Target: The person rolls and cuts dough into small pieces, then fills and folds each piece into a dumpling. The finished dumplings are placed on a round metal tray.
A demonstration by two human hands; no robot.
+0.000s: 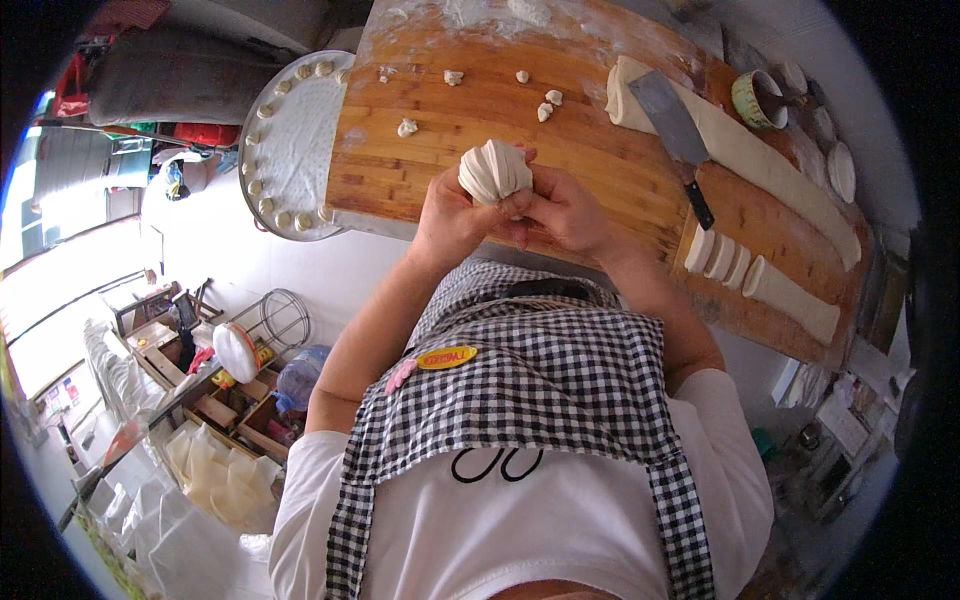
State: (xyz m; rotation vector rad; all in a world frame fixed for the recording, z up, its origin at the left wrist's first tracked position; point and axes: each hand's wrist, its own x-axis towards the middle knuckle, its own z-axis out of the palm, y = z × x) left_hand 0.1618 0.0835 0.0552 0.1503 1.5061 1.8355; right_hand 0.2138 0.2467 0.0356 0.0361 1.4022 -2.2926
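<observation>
A ball of pleated white dough (493, 171) is held up above the near edge of the wooden board (420, 165). My left hand (457, 217) cups it from the left and below. On its right side, the fingers of my right hand (562, 206) press and pinch at the underside, partly hidden by the dough. Small scraps of dough (407, 127) lie scattered on the board beyond my hands. To the right, a cleaver (671, 120) rests with its blade across a long folded dough strip (772, 180).
Several cut dough slices (718, 255) and a dough piece (791, 296) lie at the board's right. A patterned cup (761, 101) stands at the far right. On the left, a round steamer tray (289, 161) carries shaped dough pieces around its rim. Loose flour (480, 15) covers the far edge.
</observation>
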